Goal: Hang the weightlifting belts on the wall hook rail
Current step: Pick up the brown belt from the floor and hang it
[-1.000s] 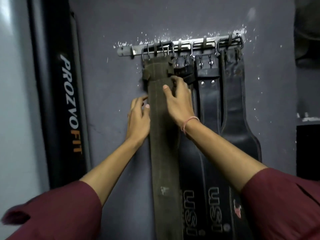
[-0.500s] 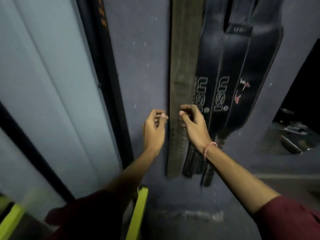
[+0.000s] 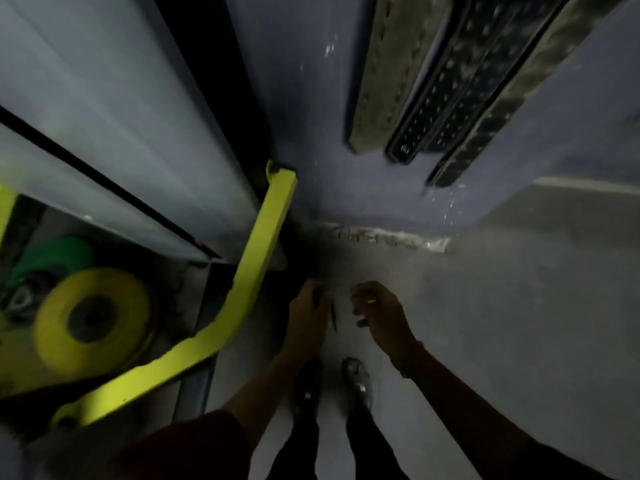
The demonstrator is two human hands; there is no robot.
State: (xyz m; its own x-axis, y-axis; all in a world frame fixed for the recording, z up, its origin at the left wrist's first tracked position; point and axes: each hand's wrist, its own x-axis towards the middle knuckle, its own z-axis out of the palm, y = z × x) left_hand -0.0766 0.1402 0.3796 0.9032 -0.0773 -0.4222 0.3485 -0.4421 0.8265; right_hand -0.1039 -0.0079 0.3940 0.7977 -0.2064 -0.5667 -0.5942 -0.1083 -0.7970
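The view points down at the floor. The lower ends of three hanging belts show at the top right against the grey wall: an olive suede belt (image 3: 384, 81), a black belt with punched holes (image 3: 446, 88) and a worn dark belt (image 3: 502, 109). The hook rail is out of view. My left hand (image 3: 308, 317) hangs low over the floor with its fingers curled in, well below the belts. My right hand (image 3: 379, 313) is beside it, fingers loosely apart and holding nothing. A thin dark sliver between the hands is too blurred to identify.
A yellow-green frame bar (image 3: 263, 258) runs diagonally at the left, by a yellow weight plate (image 3: 90, 320) and a green one (image 3: 55, 254). My shoes (image 3: 356, 379) stand on the grey floor (image 3: 502, 323) just below the hands. A pale panel with a black strip fills the upper left.
Both hands have slid down off the olive belt and dropped below its end, letting go. The view has tilted from the hook rail down to the floor and feet.
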